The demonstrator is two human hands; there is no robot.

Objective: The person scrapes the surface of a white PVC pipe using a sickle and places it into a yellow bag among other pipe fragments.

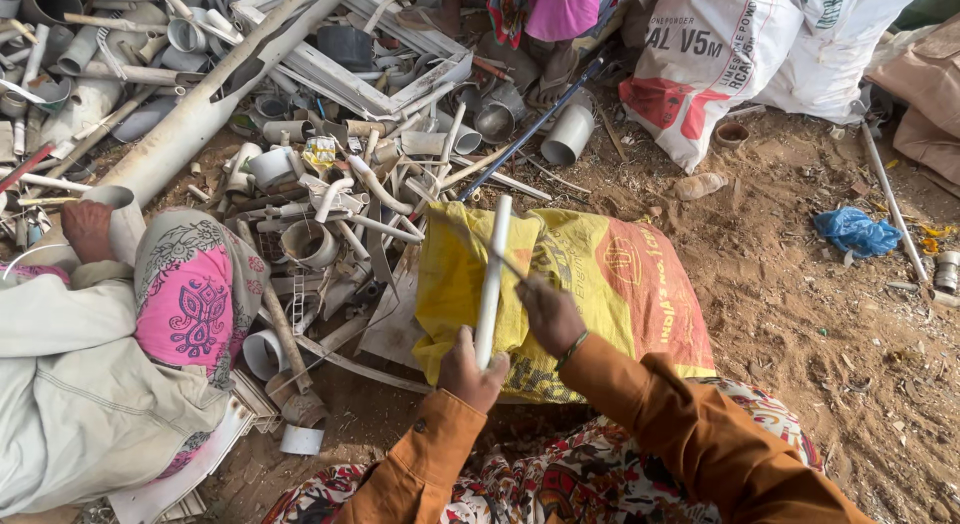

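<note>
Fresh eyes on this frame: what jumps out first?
The left hand grips a thin white pipe upright at centre, over a yellow and red woven sack; the right hand holds a thin blurred tool against it. A heap of white and grey scrap pipes fills the upper left. Another person in pink print fabric sits at the left edge.

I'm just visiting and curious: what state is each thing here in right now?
White plastic pipe: gripped at its near end by the left hand, pointing away.
Thin stick: held in the right hand, crossing the pipe.
Yellow woven sack: lying flat on the dirt.
Blue plastic bag: crumpled.
White sacks: full, leaning.
</note>
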